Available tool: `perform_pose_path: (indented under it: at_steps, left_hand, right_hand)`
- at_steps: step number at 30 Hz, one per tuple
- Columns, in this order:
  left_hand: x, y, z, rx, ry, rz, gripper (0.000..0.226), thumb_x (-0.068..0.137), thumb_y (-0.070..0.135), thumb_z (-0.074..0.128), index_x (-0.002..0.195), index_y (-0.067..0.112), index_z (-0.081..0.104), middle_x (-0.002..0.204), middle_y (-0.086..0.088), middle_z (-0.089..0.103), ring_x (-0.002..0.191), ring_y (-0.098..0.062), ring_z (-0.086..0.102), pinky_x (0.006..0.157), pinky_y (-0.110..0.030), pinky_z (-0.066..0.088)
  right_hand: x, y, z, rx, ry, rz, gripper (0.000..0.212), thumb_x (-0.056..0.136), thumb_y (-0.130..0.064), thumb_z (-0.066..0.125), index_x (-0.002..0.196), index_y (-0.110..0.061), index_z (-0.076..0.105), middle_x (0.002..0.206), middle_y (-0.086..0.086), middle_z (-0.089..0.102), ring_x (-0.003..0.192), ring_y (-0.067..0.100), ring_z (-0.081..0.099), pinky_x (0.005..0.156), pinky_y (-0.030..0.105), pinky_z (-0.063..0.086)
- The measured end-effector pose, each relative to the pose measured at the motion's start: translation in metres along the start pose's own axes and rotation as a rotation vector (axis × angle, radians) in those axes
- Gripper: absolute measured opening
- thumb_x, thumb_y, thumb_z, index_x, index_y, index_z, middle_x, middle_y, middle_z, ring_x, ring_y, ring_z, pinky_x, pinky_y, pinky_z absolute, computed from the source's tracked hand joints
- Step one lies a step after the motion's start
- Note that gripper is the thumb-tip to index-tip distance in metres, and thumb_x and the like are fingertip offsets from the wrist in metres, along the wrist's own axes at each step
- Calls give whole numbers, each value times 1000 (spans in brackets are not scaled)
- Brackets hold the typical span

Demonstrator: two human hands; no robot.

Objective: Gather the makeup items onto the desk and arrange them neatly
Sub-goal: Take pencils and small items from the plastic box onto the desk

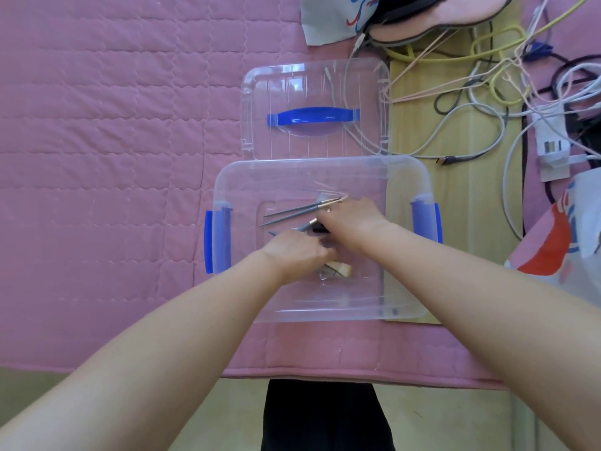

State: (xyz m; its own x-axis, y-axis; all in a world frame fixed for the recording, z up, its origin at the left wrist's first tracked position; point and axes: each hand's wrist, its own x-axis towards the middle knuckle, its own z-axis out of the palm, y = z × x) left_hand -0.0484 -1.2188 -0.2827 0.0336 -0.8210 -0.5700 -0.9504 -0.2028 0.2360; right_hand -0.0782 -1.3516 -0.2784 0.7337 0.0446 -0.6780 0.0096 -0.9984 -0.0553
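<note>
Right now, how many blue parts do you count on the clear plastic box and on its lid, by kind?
Blue side latches on the box: 2 (left latch, right latch)
Blue handle on the lid: 1
Total: 3

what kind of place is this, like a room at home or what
Probably a home desk: a pink quilted mat covers it, tangled cables lie at one side, and both hands reach into a clear storage box.
</note>
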Motion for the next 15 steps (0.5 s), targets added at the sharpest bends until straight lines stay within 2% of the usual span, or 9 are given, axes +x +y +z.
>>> perform_pose_path:
  at_steps: [3,8,11,15]
  left_hand:
    - [2,0,4,22,-2,-25,41,94,7,44,132,20,44,109,-1,63,92,-30,61,58,-35,33]
    - [-5,-1,4,-31,-4,-95,27,95,18,50,122,15,45,127,-3,49,90,-31,60,57,-36,33]
    - [-10,0,5,-63,16,-122,25,95,17,51,120,16,46,118,-4,48,88,-31,59,56,-37,34]
    - [-15,0,5,-275,-26,-180,23,93,33,55,110,18,50,101,-7,61,88,-33,61,61,-34,39]
  right_hand:
    - [-2,0,6,-14,14,0,30,96,-25,47,126,-24,51,133,4,54,125,27,48,97,47,43]
    - [-9,8,11,37,18,39,29,99,-18,43,127,-12,48,134,8,50,123,30,47,97,41,39]
    - [-12,10,10,75,21,63,29,99,-11,39,127,-9,47,132,12,44,119,35,46,91,40,41]
    - [-10,13,8,182,-23,93,30,96,-8,40,124,-10,50,124,16,53,111,36,51,83,36,43]
